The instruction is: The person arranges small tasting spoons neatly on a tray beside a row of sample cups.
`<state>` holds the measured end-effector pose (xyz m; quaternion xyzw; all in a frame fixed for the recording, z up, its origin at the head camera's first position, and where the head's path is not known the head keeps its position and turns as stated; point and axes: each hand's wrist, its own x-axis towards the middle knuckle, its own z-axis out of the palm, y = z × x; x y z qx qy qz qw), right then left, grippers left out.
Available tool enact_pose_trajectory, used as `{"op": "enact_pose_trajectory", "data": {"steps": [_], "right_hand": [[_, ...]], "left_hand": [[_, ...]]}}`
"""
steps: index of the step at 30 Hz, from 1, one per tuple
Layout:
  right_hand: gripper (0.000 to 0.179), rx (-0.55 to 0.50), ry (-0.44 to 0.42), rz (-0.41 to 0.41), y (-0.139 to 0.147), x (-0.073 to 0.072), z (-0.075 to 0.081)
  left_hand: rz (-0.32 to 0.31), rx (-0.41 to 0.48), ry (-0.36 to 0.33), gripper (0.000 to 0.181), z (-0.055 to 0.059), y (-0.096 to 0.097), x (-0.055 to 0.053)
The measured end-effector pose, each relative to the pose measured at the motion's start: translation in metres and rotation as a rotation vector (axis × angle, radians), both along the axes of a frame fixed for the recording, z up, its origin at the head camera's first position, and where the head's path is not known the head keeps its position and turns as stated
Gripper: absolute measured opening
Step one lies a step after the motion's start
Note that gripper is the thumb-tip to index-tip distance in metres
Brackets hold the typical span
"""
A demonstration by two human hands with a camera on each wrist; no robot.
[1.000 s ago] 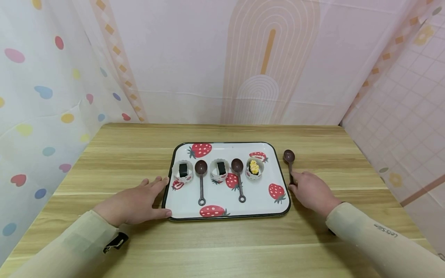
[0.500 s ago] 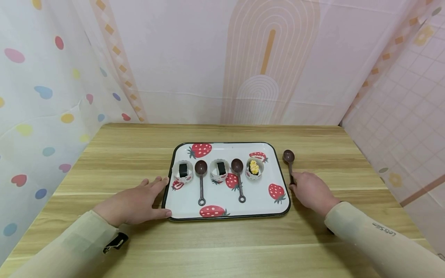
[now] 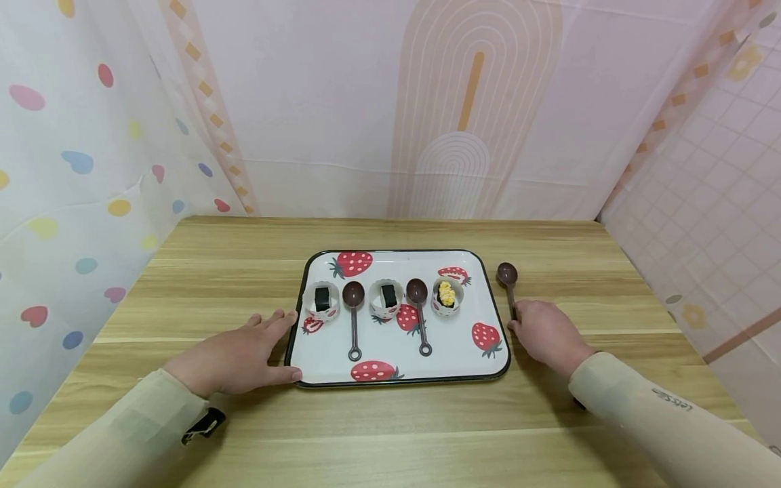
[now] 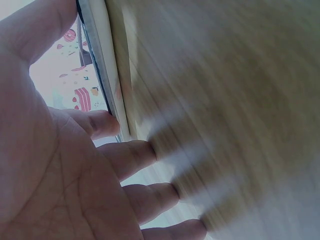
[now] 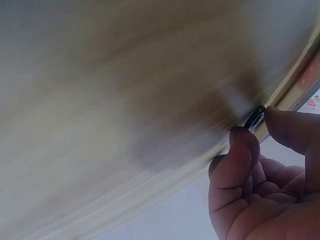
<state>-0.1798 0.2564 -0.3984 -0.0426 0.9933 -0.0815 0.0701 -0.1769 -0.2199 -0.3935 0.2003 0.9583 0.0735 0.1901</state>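
My right hand (image 3: pixel 548 335) pinches the handle end of a dark brown measuring spoon (image 3: pixel 507 274) beside the tray's right edge. In the right wrist view the spoon's ring end (image 5: pixel 255 117) sits between thumb and fingertips. With fingers spread, my left hand (image 3: pixel 241 354) touches the left rim of the white strawberry-print tray (image 3: pixel 451 362); its thumb lies over the front left corner. On the tray, two brown spoons (image 3: pixel 353 295) alternate with three paper cups (image 3: pixel 312 310). Two cups hold seaweed-wrapped rice pieces (image 3: pixel 322 299); the right one holds a yellow-topped sushi piece (image 3: pixel 447 294).
The tray stands on a wood-grain table (image 3: pixel 390 440). A patterned curtain (image 3: pixel 342 122) hangs along the table's back edge, with more printed cloth on the left and right sides. Another black band (image 3: pixel 204 425) hangs at the left sleeve.
My right hand and forearm have shifted very slightly, with the spoon staying beside the tray. The left hand and the tray hold still.
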Motion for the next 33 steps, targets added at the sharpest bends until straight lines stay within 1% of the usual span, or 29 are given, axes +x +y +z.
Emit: {"op": "enact_pose_trajectory", "data": {"steps": [4,13,18,28,33], "right_hand": [[0.019,-0.027,-0.014,-0.011,0.001,-0.001,0.001],[0.014,-0.129,-0.08,-0.081,0.006,-0.011,-0.001],[0.017,-0.167,-0.113,-0.112,0.008,-0.013,0.001],[0.027,-0.184,-0.125,-0.141,0.008,-0.015,0.002],[0.026,-0.191,-0.121,-0.143,0.008,-0.014,0.003]], "left_hand": [[-0.001,-0.001,0.002,0.117,0.0,0.0,0.0],[0.003,-0.002,-0.004,0.117,0.0,0.001,0.0],[0.005,0.002,-0.01,0.118,0.0,0.0,0.0],[0.004,0.007,-0.007,0.117,-0.001,0.0,0.001],[0.009,0.002,-0.009,0.117,-0.001,0.0,0.0]]}}
